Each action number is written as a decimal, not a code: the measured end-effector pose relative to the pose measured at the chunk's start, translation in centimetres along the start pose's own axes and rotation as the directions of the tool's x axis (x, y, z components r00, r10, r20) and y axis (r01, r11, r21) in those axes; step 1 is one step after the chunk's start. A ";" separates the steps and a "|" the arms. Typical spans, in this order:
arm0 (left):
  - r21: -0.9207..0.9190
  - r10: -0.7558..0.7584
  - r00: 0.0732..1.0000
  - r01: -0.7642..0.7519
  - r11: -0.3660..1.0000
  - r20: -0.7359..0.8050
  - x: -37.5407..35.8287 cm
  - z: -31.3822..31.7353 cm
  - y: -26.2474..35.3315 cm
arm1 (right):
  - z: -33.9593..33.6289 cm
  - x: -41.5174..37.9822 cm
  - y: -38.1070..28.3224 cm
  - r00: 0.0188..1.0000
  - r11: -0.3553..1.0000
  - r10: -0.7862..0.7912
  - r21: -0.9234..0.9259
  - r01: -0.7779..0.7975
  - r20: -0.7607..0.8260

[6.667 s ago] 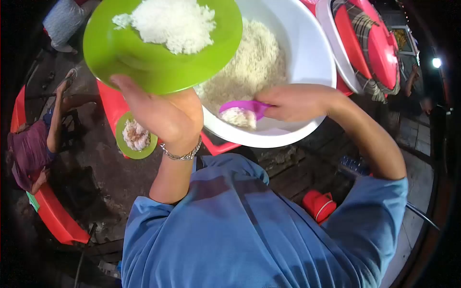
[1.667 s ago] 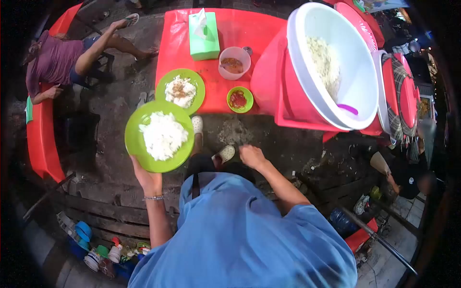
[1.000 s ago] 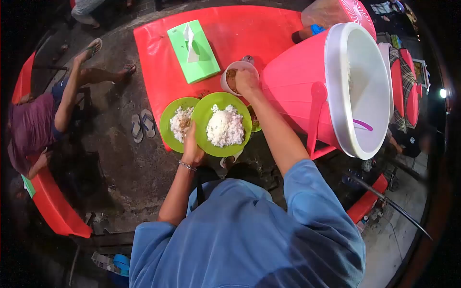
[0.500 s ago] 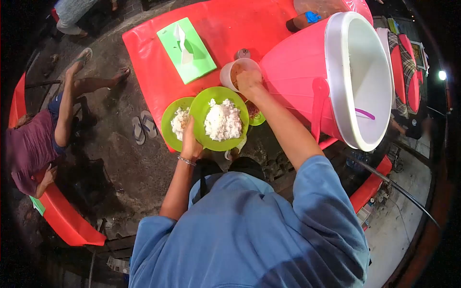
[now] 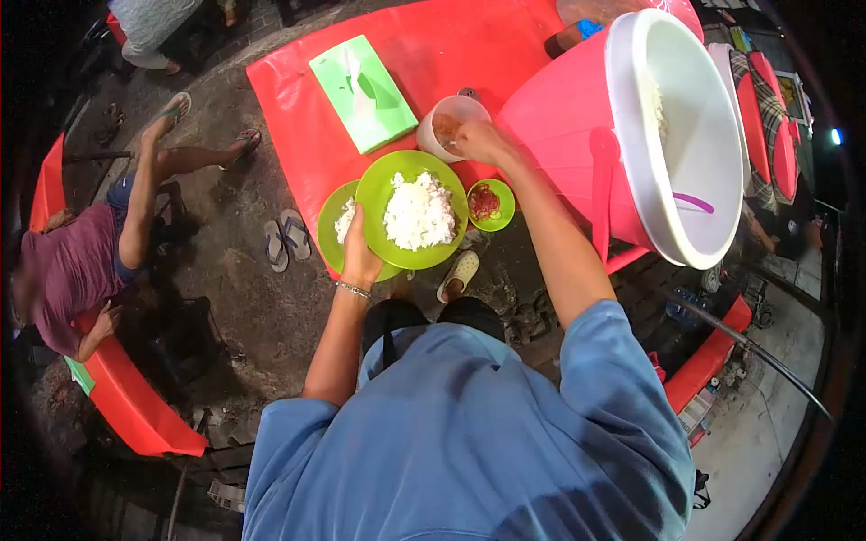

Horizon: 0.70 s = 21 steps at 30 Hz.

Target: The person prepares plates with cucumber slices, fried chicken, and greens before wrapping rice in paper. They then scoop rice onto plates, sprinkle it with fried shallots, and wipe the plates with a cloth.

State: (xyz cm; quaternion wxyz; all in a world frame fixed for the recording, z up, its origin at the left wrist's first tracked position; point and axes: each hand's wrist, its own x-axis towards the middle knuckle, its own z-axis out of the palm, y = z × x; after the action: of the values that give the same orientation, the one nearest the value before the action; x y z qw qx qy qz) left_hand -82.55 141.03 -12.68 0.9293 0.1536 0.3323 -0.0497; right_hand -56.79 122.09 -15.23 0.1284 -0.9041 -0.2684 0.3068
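My left hand [image 5: 361, 252] grips a green plate [image 5: 373, 187] bearing a mound of white rice [image 5: 419, 215]. A second green plate [image 5: 329, 236], also with rice, sits partly hidden beneath it and beside the hand. My right hand [image 5: 481, 144] is closed at the mouth of a white tub [image 5: 431, 140] with orange-brown food inside; what its fingers hold is too small to make out. A small green dish [image 5: 508, 206] of red and pale sliced pieces lies just right of the upper plate.
A large pink bucket [image 5: 559, 135] with a white lining leans at the right, rice and a purple utensil [image 5: 693, 203] inside. A green tissue box [image 5: 388, 122] rests on the red table [image 5: 280, 86]. Sandals [image 5: 295, 233] lie on the ground; a person [image 5: 77, 261] sits at left.
The right hand has drawn back toward the tub's near right rim, showing more of the food. The small green dish is now fully in view as the plates shifted slightly. The view has tilted a little.
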 end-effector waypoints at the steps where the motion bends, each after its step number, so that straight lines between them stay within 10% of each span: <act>1: 0.009 0.003 1.000 -0.003 1.000 -0.002 0.0 -0.4 -0.2 | -1.3 -1.5 -0.9 1.000 1.000 0.000 0.000 0.000 -0.004; 9: -0.034 0.007 0.999 -0.006 0.999 0.033 -0.7 -1.2 -0.9 | -4.3 -11.9 -5.8 0.989 0.947 0.013 0.319 0.034 -0.145; 14: -0.054 0.064 0.995 -0.060 0.997 0.070 -0.5 -1.9 -1.1 | -1.9 -16.9 -9.3 0.977 0.975 -0.044 -0.222 -0.003 -0.209; 21: -0.018 0.049 0.998 -0.048 0.999 0.028 -2.1 -1.4 -1.2 | -3.1 -5.8 -6.6 0.891 0.956 -0.022 -0.272 -0.115 -0.453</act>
State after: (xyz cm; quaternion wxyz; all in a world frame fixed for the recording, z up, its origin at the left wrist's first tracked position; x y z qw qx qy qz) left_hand -85.24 140.30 -12.73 0.9361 0.1530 0.3157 -0.0265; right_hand -61.46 124.04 -7.38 0.0452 -0.9656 -0.2516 0.0487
